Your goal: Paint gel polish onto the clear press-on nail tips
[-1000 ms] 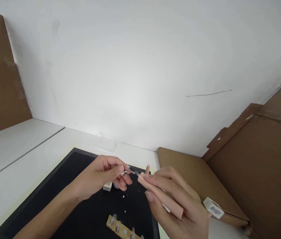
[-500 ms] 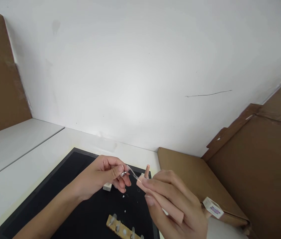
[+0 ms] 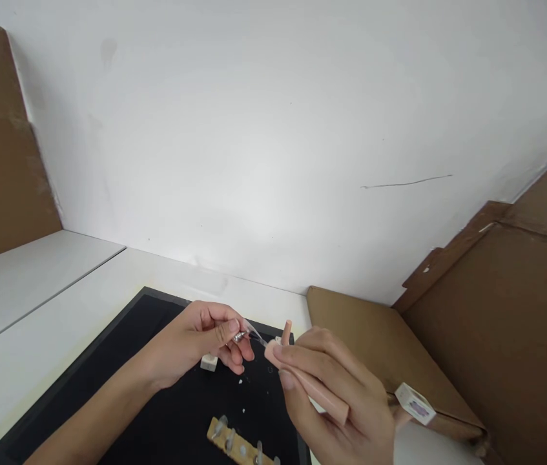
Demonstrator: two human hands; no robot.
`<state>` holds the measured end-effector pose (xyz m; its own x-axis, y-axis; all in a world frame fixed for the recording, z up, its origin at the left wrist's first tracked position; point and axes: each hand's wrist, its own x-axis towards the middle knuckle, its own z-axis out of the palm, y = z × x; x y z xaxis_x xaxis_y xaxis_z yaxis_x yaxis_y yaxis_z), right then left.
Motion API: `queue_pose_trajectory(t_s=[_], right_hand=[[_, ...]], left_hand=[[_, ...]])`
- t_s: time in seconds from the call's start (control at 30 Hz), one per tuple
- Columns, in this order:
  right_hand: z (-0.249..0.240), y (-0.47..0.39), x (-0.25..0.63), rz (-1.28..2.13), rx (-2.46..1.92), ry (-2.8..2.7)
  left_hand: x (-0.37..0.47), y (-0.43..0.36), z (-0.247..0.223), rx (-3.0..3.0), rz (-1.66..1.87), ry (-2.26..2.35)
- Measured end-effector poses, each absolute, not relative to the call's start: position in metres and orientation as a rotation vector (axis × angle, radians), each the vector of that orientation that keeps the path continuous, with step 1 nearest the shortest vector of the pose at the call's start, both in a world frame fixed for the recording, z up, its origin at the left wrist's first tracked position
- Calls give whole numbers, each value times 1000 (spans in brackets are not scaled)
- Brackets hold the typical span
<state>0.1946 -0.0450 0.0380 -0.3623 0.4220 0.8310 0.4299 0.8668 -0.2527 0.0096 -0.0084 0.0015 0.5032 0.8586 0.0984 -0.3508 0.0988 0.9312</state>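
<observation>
My left hand (image 3: 215,336) pinches a small silvery piece (image 3: 239,337) between thumb and finger. A clear, thin curved piece (image 3: 252,328), looking like a false nail tip, juts out from it to the right. My right hand (image 3: 336,394) is closed around a peach-coloured cylindrical handle (image 3: 314,384), held like a pen. The handle's front end points at the clear piece; a thin tip there, possibly a brush, seems to meet it, though the contact is too fine to make out. Both hands hover over a black mat (image 3: 171,400).
A yellowish strip (image 3: 239,445) with several clear upright pieces lies at the mat's near side. A small white block (image 3: 208,363) sits below my left hand. Behind my right hand stands a peach rod (image 3: 287,332). A white box-shaped item (image 3: 414,403) and cardboard (image 3: 365,323) are at right.
My right hand has shifted slightly left with the peach handle, and the handle's angle has changed a little. The left hand has barely moved.
</observation>
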Motion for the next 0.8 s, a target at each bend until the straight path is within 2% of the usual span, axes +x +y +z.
queue_pose_trajectory(t_s=[0.3, 0.5, 0.8], right_hand=[[41, -45, 193, 90, -555, -1924], [38, -44, 196, 29, -627, -2003], [40, -46, 202, 135, -549, -2049]], left_hand=[[8, -9, 2, 1158, 955, 547], [10, -10, 3, 1189, 960, 565], [9, -12, 2, 1463, 1062, 679]])
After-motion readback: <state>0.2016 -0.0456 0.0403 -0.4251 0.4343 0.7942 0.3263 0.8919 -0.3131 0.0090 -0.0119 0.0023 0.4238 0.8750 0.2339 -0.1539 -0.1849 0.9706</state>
